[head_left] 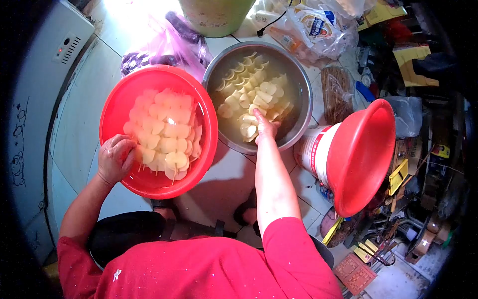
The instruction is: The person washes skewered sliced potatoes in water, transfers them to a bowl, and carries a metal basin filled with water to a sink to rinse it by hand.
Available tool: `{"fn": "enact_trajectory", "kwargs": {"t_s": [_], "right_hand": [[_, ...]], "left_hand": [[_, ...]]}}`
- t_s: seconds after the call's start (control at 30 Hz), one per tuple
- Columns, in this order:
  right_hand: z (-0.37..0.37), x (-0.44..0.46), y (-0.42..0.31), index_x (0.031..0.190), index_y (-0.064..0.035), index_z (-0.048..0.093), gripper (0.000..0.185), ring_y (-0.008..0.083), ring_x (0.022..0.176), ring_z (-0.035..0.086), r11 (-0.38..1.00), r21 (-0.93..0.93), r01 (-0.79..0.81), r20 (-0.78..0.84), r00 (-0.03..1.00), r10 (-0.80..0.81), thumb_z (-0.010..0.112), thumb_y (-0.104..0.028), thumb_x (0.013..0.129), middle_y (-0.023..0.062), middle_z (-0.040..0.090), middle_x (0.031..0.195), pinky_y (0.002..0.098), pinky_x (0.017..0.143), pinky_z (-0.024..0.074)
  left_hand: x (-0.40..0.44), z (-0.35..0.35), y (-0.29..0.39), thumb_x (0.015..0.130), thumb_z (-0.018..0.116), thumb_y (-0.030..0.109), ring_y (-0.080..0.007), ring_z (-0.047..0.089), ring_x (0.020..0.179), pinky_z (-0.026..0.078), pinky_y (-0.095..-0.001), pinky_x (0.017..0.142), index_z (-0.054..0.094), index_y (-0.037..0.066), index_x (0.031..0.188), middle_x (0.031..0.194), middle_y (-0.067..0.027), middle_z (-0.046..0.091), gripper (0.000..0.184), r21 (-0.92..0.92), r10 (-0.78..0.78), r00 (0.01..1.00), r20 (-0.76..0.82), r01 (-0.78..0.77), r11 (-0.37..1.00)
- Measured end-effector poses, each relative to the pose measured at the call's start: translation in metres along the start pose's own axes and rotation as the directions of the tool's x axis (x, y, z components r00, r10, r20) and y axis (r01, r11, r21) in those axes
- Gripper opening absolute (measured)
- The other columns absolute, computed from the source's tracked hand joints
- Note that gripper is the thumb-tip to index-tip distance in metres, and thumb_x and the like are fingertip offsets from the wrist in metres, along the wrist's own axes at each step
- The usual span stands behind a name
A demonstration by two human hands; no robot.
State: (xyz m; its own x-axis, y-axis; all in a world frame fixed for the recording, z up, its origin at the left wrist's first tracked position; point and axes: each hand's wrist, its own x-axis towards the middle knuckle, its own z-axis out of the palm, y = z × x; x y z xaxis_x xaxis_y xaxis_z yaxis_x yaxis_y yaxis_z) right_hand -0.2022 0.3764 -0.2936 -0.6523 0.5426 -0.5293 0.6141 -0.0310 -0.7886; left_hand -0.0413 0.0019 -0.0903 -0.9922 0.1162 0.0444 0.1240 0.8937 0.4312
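- Red shirt (199,269) fills the near edge, the person's arms reaching forward over the floor (214,187).
- Right hand (267,128): thumb lying over pale slices (260,94) in cloudy water, fingers partly hidden; I cannot tell whether it grips them.
- Left hand (117,156): fingers curled at the near-left side of the red basin (110,117), next to the skewered slices (162,127); whether a stick is pinched cannot be told.
- Around the right hand stands the metal basin (307,94), just beside the red one. Slices could tear or slip off if wet fingers pull at them rather than at a stick.
- Stick ends (173,178) point toward the person; reaching in carelessly might prick a finger.
- Leaning hard on the red basin's rim could tip it and spill its load.
- Farther right, a tilted red bowl (366,157) rests against a white bucket (309,152); an elbow knock might dislodge it.
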Motion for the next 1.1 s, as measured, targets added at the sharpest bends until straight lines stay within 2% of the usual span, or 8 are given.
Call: {"fn": "enact_trajectory", "kwargs": {"t_s": [0.3, 0.5, 0.6, 0.73, 0.8, 0.93, 1.0, 1.1], "right_hand": [[0.017, 0.0, 0.027, 0.141, -0.0054, 0.02, 0.106, 0.0241, 0.117, 0.045, 0.979, 0.054, 0.195, 0.066, 0.978, -0.198, 0.085, -0.004, 0.057, 0.0117, 0.042, 0.134, 0.0353, 0.098, 0.0397], [0.028, -0.01, -0.002, 0.139, -0.0146, 0.027, 0.09, 0.0246, 0.115, 0.048, 0.917, 0.399, 0.004, 0.198, 0.976, -0.091, 0.075, 0.006, 0.065, 0.0069, 0.047, 0.128, 0.04, 0.094, 0.0445], [0.031, -0.007, 0.006, 0.138, -0.0099, 0.031, 0.093, 0.0256, 0.114, 0.049, 0.837, 0.547, -0.026, 0.214, 0.971, -0.11, 0.078, 0.003, 0.059, 0.0098, 0.045, 0.131, 0.039, 0.096, 0.0433], [0.029, -0.007, 0.005, 0.139, -0.0116, 0.03, 0.09, 0.0265, 0.111, 0.051, 0.828, 0.555, -0.076, 0.262, 0.961, -0.087, 0.076, 0.003, 0.063, 0.0091, 0.047, 0.128, 0.0399, 0.095, 0.0452], [0.034, -0.005, 0.002, 0.137, -0.0104, 0.033, 0.083, 0.0264, 0.109, 0.053, 0.786, 0.572, -0.234, 0.354, 0.935, 0.02, 0.075, 0.0, 0.067, 0.0085, 0.048, 0.127, 0.0396, 0.092, 0.0477], [0.039, -0.002, -0.001, 0.131, -0.0064, 0.041, 0.072, 0.0261, 0.105, 0.055, 0.772, 0.557, -0.307, 0.391, 0.917, 0.083, 0.075, -0.002, 0.068, 0.0087, 0.053, 0.121, 0.0397, 0.088, 0.0503], [0.034, 0.005, 0.002, 0.124, -0.0031, 0.048, 0.064, 0.0254, 0.101, 0.058, 0.708, 0.52, -0.479, 0.504, 0.841, 0.199, 0.075, -0.003, 0.066, 0.0091, 0.058, 0.114, 0.0394, 0.085, 0.0514], [0.029, 0.005, 0.01, 0.121, -0.0018, 0.051, 0.06, 0.025, 0.097, 0.06, 0.818, 0.494, -0.295, 0.316, 0.937, 0.147, 0.075, -0.003, 0.066, 0.0089, 0.06, 0.11, 0.0397, 0.082, 0.0521]], "left_hand": [[0.003, -0.001, 0.001, 0.068, 0.065, 0.007, -0.0294, 0.062, 0.077, 0.05, -0.0381, 0.068, 0.059, 0.006, 0.08, 0.083, -0.0095, 0.062, 0.013, 0.02, 0.005, 1.0, 0.005, -0.005, 1.0], [0.002, -0.002, -0.002, 0.068, 0.065, 0.008, -0.0295, 0.061, 0.078, 0.049, -0.0385, 0.07, 0.059, 0.006, 0.081, 0.084, -0.0094, 0.062, 0.014, 0.024, -0.01, 0.999, 0.033, 0.009, 1.0], [0.001, 0.0, -0.004, 0.068, 0.065, 0.008, -0.0296, 0.061, 0.079, 0.049, -0.0387, 0.07, 0.059, 0.006, 0.081, 0.085, -0.0092, 0.062, 0.015, 0.017, -0.01, 0.999, 0.031, 0.01, 1.0], [0.002, 0.001, -0.004, 0.068, 0.066, 0.008, -0.0294, 0.061, 0.078, 0.048, -0.0387, 0.069, 0.059, 0.006, 0.082, 0.084, -0.009, 0.061, 0.016, 0.018, 0.006, 1.0, 0.019, -0.007, 1.0], [0.002, -0.001, -0.004, 0.068, 0.066, 0.008, -0.0292, 0.061, 0.078, 0.048, -0.0388, 0.069, 0.059, 0.007, 0.082, 0.084, -0.0089, 0.061, 0.016, 0.026, 0.001, 1.0, 0.03, -0.001, 1.0], [0.004, -0.002, 0.0, 0.068, 0.065, 0.009, -0.0292, 0.061, 0.076, 0.048, -0.0386, 0.067, 0.059, 0.006, 0.081, 0.082, -0.009, 0.061, 0.014, 0.031, -0.006, 1.0, 0.017, 0.006, 1.0], [0.004, -0.002, 0.0, 0.069, 0.065, 0.009, -0.0292, 0.061, 0.075, 0.048, -0.0385, 0.067, 0.06, 0.006, 0.08, 0.081, -0.009, 0.061, 0.013, 0.034, -0.009, 1.0, 0.015, 0.009, 0.999], [0.003, -0.001, -0.002, 0.069, 0.065, 0.01, -0.0293, 0.061, 0.074, 0.048, -0.0384, 0.066, 0.059, 0.006, 0.078, 0.08, -0.0087, 0.061, 0.012, 0.043, 0.002, 1.0, 0.013, -0.003, 0.999]]}}
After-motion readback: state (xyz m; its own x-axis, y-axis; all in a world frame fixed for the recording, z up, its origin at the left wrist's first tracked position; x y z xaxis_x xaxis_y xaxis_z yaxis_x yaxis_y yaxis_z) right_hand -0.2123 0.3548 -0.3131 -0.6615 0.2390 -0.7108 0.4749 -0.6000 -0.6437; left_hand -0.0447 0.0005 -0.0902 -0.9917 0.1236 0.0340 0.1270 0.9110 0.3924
